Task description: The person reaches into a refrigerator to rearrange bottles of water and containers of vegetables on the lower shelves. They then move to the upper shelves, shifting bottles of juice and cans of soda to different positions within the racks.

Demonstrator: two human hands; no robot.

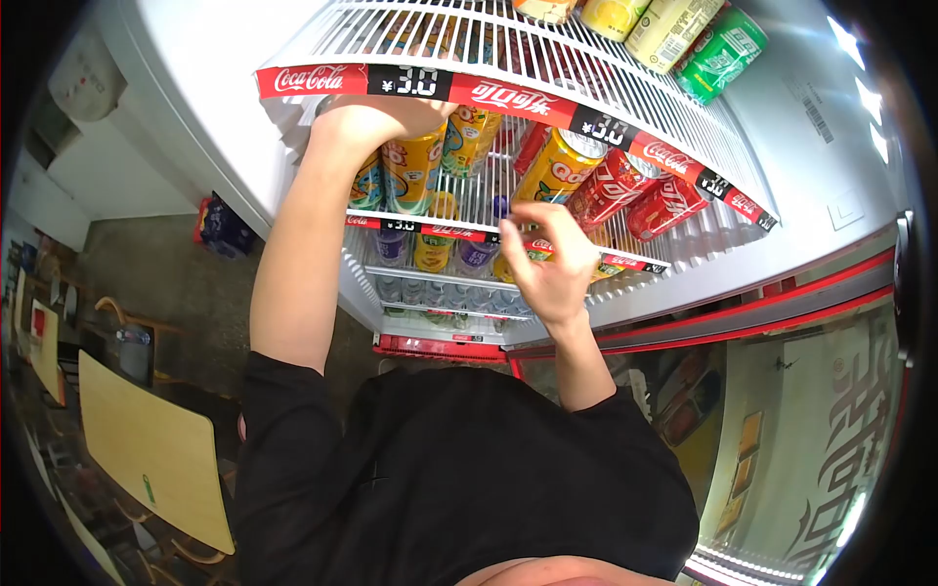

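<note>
My left hand [381, 117] reaches in under the upper wire shelf, above the yellow cans on the left. The red price strip covers part of it and its fingers are hidden. Just below it stands a yellow drink can [410, 174], with another yellow can [471, 142] beside it. My right hand [554, 262] is in front of the same shelf level, fingers loosely bent and thumb apart, with nothing seen in it. Nearest to it are a tilted yellow Qoo can [560, 168] and a red can [611, 188]. A second red can [666, 207] stands further right.
The upper wire shelf [547, 54] carries a green can [721, 57] and several yellow ones. A red price strip [508, 98] runs along its front edge. Bottles [477, 256] stand on lower shelves. The fridge door [831, 322] is open at right; a table [151, 439] is at left.
</note>
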